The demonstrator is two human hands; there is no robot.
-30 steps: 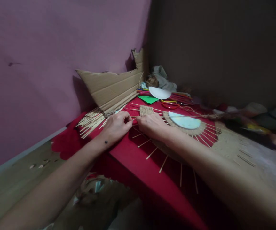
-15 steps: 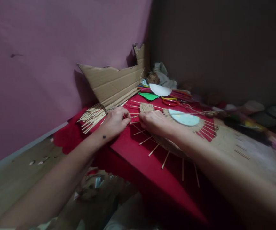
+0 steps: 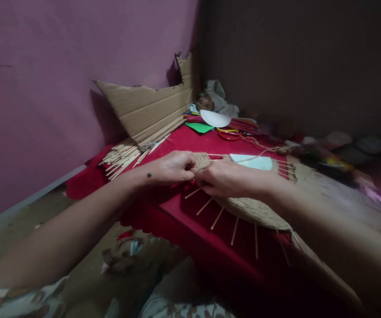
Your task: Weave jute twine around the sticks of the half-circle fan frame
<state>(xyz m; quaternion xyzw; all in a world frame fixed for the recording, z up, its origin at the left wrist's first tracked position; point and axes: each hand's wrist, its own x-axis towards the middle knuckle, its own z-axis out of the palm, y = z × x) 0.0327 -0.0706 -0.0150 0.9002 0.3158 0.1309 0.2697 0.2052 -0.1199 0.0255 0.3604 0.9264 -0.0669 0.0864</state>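
Purple wall at left, dark background at far right; red cloth covers the tabletop. Woven piece lies on it, right of centre, partly under the right forearm. Appearance: tan, rope-like, closely packed rows; curved near edge; thin pale sticks fan outward beyond that edge. Smaller woven block sits at its far-left end. Pale blue half-disc shows beyond the right wrist, a twine strand crossing it. Left hand and right hand meet at the block's near side. Fingers of both curl inward; tips hidden, so cannot tell what they pinch. Far left: stick bundle beside leaning cardboard. Far side: scissors, white half-disc.
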